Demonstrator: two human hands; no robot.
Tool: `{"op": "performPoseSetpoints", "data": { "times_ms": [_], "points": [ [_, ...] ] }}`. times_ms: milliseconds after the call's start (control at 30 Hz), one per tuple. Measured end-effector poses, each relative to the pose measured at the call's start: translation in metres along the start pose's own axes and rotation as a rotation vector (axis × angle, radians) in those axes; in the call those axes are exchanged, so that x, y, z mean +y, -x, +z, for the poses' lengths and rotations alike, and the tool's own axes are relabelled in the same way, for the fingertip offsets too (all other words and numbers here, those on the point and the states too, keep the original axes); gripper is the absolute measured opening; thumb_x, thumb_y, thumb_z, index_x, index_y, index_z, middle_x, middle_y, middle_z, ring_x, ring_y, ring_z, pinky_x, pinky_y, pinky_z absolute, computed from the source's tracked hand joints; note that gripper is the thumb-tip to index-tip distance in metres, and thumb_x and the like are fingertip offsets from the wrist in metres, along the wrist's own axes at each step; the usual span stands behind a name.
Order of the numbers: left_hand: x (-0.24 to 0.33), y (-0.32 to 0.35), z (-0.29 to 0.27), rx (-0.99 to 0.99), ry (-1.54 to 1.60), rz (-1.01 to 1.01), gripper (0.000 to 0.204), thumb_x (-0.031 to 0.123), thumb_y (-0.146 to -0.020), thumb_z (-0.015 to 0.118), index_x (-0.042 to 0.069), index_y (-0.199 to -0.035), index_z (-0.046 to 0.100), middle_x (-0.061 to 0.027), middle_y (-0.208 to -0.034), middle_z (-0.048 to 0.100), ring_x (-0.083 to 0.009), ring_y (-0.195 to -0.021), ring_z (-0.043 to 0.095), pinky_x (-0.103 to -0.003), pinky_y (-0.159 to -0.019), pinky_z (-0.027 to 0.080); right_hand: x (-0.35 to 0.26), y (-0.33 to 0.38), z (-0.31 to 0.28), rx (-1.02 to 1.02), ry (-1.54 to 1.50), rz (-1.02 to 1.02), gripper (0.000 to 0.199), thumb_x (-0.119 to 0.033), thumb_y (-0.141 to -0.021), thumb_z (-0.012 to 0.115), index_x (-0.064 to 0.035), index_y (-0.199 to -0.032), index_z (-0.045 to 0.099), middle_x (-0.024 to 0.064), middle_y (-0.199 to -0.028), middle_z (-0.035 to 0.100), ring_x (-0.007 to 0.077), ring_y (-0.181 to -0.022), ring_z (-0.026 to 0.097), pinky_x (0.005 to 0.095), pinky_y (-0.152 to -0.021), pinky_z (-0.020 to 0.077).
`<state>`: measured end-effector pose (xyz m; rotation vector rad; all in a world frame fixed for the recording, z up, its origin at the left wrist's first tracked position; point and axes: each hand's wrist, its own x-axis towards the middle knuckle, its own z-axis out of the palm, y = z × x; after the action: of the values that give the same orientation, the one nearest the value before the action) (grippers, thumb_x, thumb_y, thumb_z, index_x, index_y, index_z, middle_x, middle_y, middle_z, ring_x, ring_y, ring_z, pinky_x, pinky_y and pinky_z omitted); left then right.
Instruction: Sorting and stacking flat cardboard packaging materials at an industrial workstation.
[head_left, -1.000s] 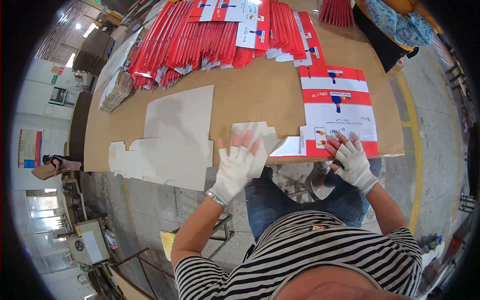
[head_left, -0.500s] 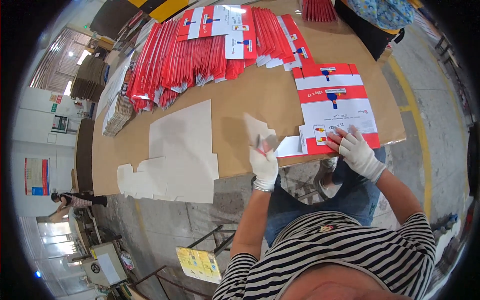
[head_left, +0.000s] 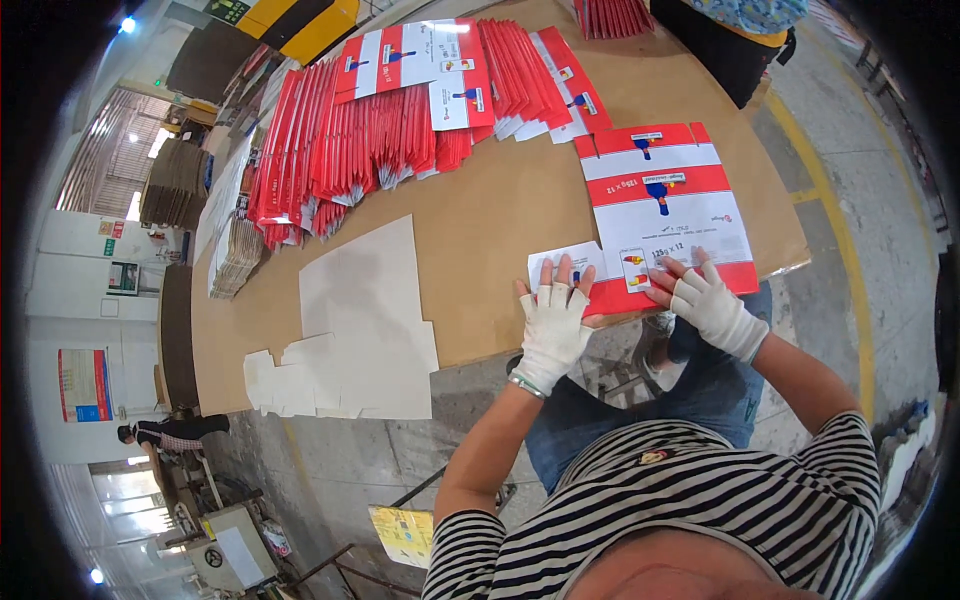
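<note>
A flat red and white printed carton blank (head_left: 665, 200) lies on the brown table (head_left: 500, 210) near its front edge. My left hand (head_left: 552, 325), in a white fingerless glove, presses flat on the blank's near left flap, fingers spread. My right hand (head_left: 705, 300), gloved the same way, lies flat on the blank's near red edge a little to the right. Neither hand grips anything.
A fanned row of red and white carton blanks (head_left: 400, 120) covers the table's far side. Plain white blanks (head_left: 355, 320) lie stacked at the left. Brown board stacks (head_left: 235, 255) sit at the far left edge. A person stands far off at lower left (head_left: 165, 435).
My left hand has moved right from the white flap onto the printed blank's near left corner. The flap it held upright now lies flat. My right hand stays on the blank.
</note>
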<state>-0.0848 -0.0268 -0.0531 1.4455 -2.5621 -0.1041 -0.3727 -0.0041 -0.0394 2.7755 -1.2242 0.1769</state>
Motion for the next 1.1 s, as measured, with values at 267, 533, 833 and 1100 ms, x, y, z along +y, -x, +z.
{"op": "performPoseSetpoints", "data": {
  "times_ms": [267, 533, 833, 1100],
  "points": [
    [0.005, -0.002, -0.005, -0.011, -0.020, 0.045, 0.070, 0.042, -0.083, 0.065, 0.016, -0.145, 0.043, -0.0153, -0.155, 0.031, -0.0348, -0.143, 0.027, -0.065, -0.109, 0.020, 0.000, 0.002, 0.009, -0.044, 0.016, -0.030, 0.054, -0.023, -0.089, 0.049, -0.0171, -0.142, 0.044, 0.0029, -0.151, 0.041, 0.0237, -0.141, 0.036, 0.0657, -0.112, 0.0225],
    [0.016, -0.001, -0.007, 0.032, -0.007, -0.028, 0.067, 0.041, -0.083, 0.065, 0.013, -0.142, 0.048, -0.0131, -0.154, 0.034, -0.0328, -0.139, 0.033, -0.057, -0.107, 0.023, -0.002, -0.001, 0.005, 0.019, -0.033, -0.027, 0.047, -0.019, -0.090, 0.045, -0.0130, -0.137, 0.050, 0.0069, -0.143, 0.050, 0.0260, -0.135, 0.044, 0.0640, -0.112, 0.0232],
    [0.007, -0.040, -0.010, -0.083, 0.189, -0.194, 0.078, 0.046, -0.074, 0.077, 0.017, -0.141, 0.050, -0.0114, -0.158, 0.025, -0.0355, -0.146, 0.017, -0.063, -0.109, 0.014, 0.014, -0.005, 0.009, -0.012, -0.030, -0.040, 0.051, -0.023, -0.086, 0.052, -0.0133, -0.137, 0.049, 0.0046, -0.147, 0.046, 0.0239, -0.138, 0.039, 0.0605, -0.114, 0.0234],
    [0.012, -0.126, -0.004, -0.202, 0.253, -0.246, 0.085, 0.058, -0.070, 0.074, 0.022, -0.143, 0.048, -0.0085, -0.159, 0.025, -0.0355, -0.148, 0.011, -0.067, -0.112, 0.004, 0.019, 0.009, -0.005, 0.008, -0.218, -0.026, 0.046, -0.017, -0.085, 0.050, -0.0094, -0.130, 0.055, 0.0062, -0.146, 0.047, 0.0222, -0.132, 0.046, 0.0446, -0.113, 0.0329]
  ]
}}
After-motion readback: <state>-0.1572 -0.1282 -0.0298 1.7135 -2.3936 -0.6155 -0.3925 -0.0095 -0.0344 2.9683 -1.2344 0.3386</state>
